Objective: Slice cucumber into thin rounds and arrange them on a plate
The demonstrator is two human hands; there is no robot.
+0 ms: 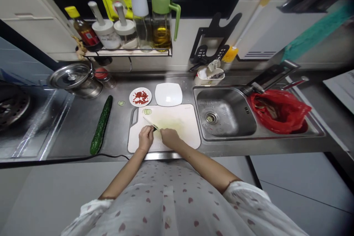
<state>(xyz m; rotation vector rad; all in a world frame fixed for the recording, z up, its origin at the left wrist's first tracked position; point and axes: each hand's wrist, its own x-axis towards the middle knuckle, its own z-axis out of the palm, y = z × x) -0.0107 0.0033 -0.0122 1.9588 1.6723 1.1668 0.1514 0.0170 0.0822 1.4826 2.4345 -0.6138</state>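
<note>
A white cutting board (pixel 190 132) with a grey handle lies on the steel counter. Over its left half, my right hand (pixel 170 138) is closed round the handle of a knife (pixel 149 121), whose blade points up and left. My left hand (pixel 146 137) is closed beside the blade, its fingertips on a small dark green cucumber piece (pixel 155 128), mostly hidden. Several thin cucumber slices (pixel 147 111) lie at the board's upper left. A whole cucumber (pixel 101 127) rests on the counter to the left. Behind the board are a plate of chopped red pieces (pixel 141 97) and a square white plate (pixel 168 94).
The sink (pixel 226 114) is right of the board, with a red plastic bag (pixel 279 112) by the tap. A lidded steel pot (pixel 77 79) stands at the back left. Above hangs a shelf (pixel 129 53) with bottles. A dark cable (pixel 110 155) runs along the front edge.
</note>
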